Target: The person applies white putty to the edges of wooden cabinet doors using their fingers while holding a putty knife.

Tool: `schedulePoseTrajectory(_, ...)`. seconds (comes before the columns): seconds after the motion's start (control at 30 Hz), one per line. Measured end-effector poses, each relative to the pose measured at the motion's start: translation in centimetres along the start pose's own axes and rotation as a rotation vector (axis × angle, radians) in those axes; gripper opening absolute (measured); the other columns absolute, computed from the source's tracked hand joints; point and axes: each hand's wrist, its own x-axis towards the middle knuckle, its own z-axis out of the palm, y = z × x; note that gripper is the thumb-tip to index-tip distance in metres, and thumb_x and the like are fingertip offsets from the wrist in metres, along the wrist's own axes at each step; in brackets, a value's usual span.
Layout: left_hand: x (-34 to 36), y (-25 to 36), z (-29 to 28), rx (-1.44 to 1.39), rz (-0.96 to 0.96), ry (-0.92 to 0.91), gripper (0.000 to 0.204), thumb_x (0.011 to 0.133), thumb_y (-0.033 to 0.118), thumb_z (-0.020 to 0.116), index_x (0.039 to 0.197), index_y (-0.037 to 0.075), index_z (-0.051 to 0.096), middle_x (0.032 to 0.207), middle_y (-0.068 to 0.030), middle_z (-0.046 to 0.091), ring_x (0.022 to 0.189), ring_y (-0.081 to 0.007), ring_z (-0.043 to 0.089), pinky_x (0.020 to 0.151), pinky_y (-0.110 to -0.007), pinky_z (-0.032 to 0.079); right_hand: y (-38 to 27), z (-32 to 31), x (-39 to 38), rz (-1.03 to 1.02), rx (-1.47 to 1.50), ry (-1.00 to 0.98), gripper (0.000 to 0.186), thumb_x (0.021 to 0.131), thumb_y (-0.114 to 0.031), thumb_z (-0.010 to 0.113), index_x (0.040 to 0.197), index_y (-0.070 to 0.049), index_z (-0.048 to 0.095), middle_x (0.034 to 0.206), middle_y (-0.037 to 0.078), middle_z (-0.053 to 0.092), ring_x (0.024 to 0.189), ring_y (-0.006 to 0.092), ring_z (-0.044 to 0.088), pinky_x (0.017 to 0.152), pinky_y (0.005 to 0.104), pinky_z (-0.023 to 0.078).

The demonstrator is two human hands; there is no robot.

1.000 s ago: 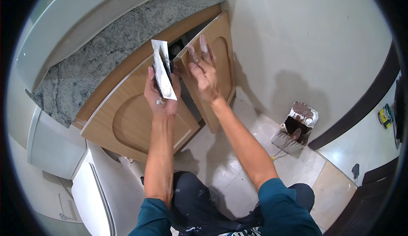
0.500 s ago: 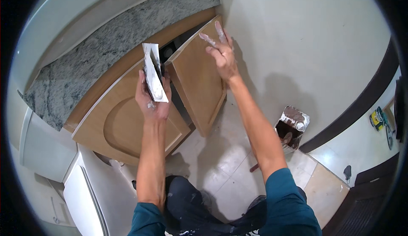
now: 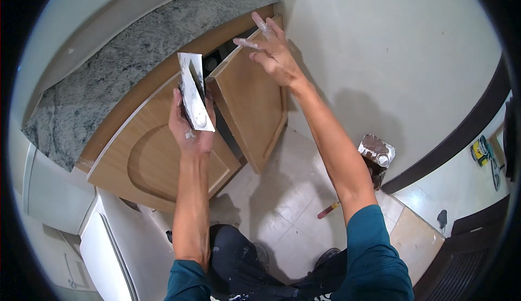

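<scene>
My left hand [image 3: 191,138] is closed around a flat putty spreader [image 3: 194,97] coated with white paste. It looks like two thin blades lying at an angle to each other; the palm side is hidden. White smears mark the wrist below. My right hand [image 3: 277,57] has its fingers stretched apart, several of them coated in white paste, and holds nothing. It hovers at the upper edge of a wooden cabinet door [image 3: 252,100] that stands ajar; whether a finger touches the door, I cannot tell. Left of it is a second wooden door [image 3: 125,165] with a rounded recessed panel.
Above the doors runs a grey stone countertop [image 3: 135,40]. A paste-smeared container [image 3: 377,152] stands on the floor by the pale wall [image 3: 380,57], near a red-handled tool [image 3: 328,210]. A white toilet [image 3: 111,247] is at the lower left.
My right hand has moved up and left along the door's top edge. The left hand and spreader have barely shifted. More of the red-handled tool shows beside my right arm.
</scene>
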Motion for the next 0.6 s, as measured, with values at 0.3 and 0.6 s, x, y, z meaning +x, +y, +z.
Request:
schedulePoseTrajectory(0.3,0.2,-0.2,-0.6,0.005,-0.009,-0.003,0.03,0.098,0.027,0.048,0.116,0.007,0.062,0.105,-0.0083,0.069,0.066,-0.011,0.052,0.104,-0.033,0.031,0.6,-1.0,-1.1,-0.052,-0.099,-0.01,0.045,0.075,-0.014,0.052,0.115,-0.021,0.071,0.156,0.009,0.027,0.141,0.0376,0.016,0.115,0.0475,0.02)
schedulePoseTrajectory(0.6,-0.1,-0.2,0.4,0.001,-0.013,0.094,0.031,0.098,0.026,0.047,0.116,0.005,0.062,0.107,-0.0097,0.069,0.07,-0.0107,0.055,0.102,-0.032,0.033,-0.6,-0.4,-0.8,-0.09,-0.115,0.034,0.046,0.074,-0.017,0.058,0.118,-0.026,0.069,0.156,0.008,0.026,0.14,0.0385,0.019,0.116,0.0479,0.019)
